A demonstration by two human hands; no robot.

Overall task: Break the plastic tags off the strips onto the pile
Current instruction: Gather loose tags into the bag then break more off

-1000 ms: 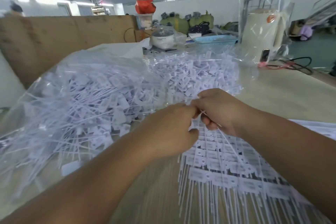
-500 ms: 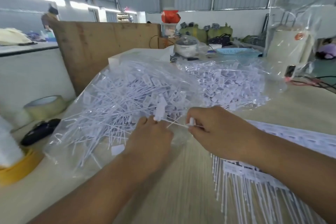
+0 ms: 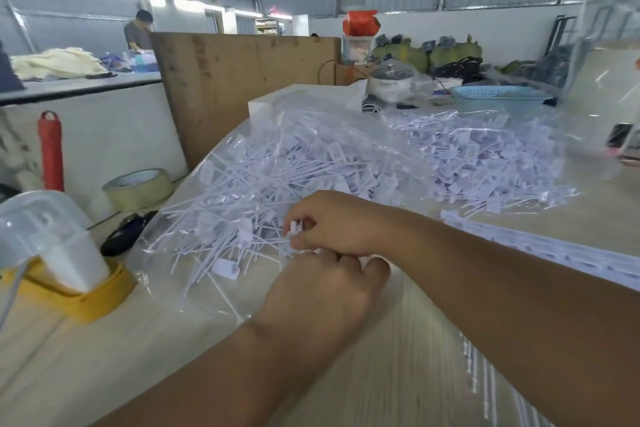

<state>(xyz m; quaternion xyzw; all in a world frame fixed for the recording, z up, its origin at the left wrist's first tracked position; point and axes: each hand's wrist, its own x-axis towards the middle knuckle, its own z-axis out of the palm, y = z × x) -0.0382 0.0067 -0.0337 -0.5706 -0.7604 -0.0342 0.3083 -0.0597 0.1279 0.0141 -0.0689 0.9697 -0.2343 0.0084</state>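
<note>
My right hand (image 3: 336, 222) hovers over the near edge of the pile of loose white tags (image 3: 277, 177), pinching a small white plastic tag (image 3: 294, 230) at its fingertips. Just below it, my left hand (image 3: 322, 295) has its back to the camera, and its curled fingers meet the right hand at the same tag. The left fingertips are hidden. The pile lies on a clear plastic sheet (image 3: 194, 288). White strips of unbroken tags (image 3: 540, 246) lie on the table behind my right forearm, and more strips (image 3: 485, 378) show below that forearm.
A second heap of tags (image 3: 485, 163) lies further right under clear film. At the left stand a yellow-based white dispenser (image 3: 62, 263), a tape roll (image 3: 138, 187), a dark object (image 3: 128, 232) and a red spool (image 3: 51, 152). A brown board (image 3: 242, 87) rises behind the pile.
The view has swung left. Both hands moved left from the strips to the pile's near edge, and they are now pressed close together.
</note>
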